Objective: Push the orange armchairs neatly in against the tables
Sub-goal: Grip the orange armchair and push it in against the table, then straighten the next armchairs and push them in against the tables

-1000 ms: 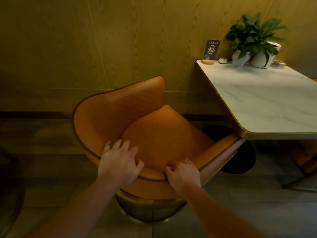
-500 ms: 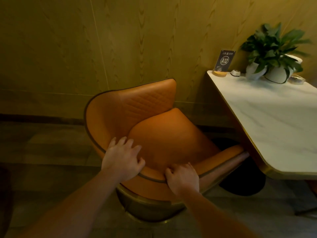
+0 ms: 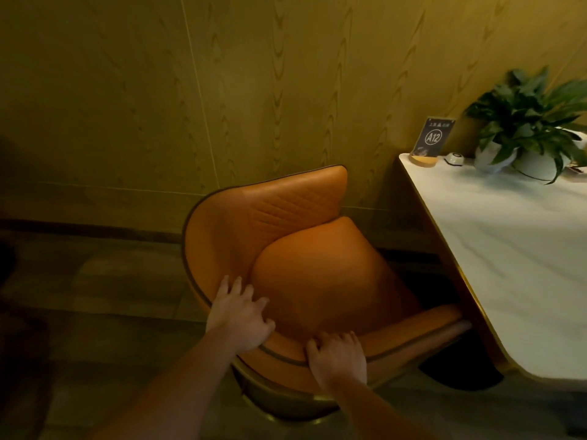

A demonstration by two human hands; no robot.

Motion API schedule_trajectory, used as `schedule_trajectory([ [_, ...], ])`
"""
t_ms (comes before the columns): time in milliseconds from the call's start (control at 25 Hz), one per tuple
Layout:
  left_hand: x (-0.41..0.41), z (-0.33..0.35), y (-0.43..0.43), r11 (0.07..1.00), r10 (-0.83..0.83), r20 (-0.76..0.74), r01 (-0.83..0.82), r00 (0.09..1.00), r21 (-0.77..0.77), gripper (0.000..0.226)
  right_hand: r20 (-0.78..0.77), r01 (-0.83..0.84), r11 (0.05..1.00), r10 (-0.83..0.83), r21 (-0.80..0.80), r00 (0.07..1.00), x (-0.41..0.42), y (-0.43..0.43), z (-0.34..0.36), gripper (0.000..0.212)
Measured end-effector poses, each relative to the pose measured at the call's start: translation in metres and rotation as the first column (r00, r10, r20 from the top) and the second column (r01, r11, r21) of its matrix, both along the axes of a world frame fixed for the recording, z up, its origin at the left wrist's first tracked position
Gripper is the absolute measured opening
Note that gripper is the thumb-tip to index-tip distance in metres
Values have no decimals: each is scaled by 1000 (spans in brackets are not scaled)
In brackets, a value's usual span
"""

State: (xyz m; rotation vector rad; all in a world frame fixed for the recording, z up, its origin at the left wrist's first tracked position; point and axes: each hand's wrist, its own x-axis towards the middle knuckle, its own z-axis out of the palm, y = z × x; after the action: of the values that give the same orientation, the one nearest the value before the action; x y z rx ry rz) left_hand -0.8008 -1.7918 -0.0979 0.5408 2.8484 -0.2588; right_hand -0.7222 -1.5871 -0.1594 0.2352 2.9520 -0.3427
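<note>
Left hand (image 3: 239, 319) and right hand (image 3: 337, 357) grasping orange armchair (image 3: 317, 274) backrest, table (image 3: 514, 249) sign (image 3: 433, 138) reading "A12"

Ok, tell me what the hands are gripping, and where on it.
Both hands hold the orange armchair by its backrest's top rim: left hand on the curved edge, right hand beside it.

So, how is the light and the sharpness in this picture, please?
Head view: dim, warm yellow light; the green potted plant is smeared by motion blur, and the white marble table edge bows from wide-angle distortion; the orange leather armchair and both hands, left and right, stay fairly sharp.
</note>
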Motion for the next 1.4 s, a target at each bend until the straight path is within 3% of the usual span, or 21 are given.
schedule_trajectory([
  [120, -1, -1, 0, 1000, -9, 0, 9, 1000, 8, 75, 120, -83, 997, 81, 5, 989, -1, 1, 8, 42],
  [280, 9, 12, -13, 989, -35, 24, 31, 999, 146, 66, 308, 4, 991, 38, -136, 951, -8, 6, 29, 33],
  [480, 54, 42, -62, 941, 64, -24, -53, 998, 335, 64, 200, 131, 962, -83, -240, 976, 4, -10, 75, 39],
  [720, 114, 120, -144, 917, 273, -48, -244, 961, 315, 66, 182, 60, 947, -2, -316, 983, 30, -73, 162, 37],
  [1080, 188, 198, -233, 848, 475, -193, -388, 859, 362, 66, -88, -320, 901, 308, -292, 947, 39, -194, 258, 46],
  [1400, 301, 194, -339, 669, 720, -175, -606, 672, 430, 66, -153, -616, 763, 597, -195, 787, 67, -325, 277, 55],
])
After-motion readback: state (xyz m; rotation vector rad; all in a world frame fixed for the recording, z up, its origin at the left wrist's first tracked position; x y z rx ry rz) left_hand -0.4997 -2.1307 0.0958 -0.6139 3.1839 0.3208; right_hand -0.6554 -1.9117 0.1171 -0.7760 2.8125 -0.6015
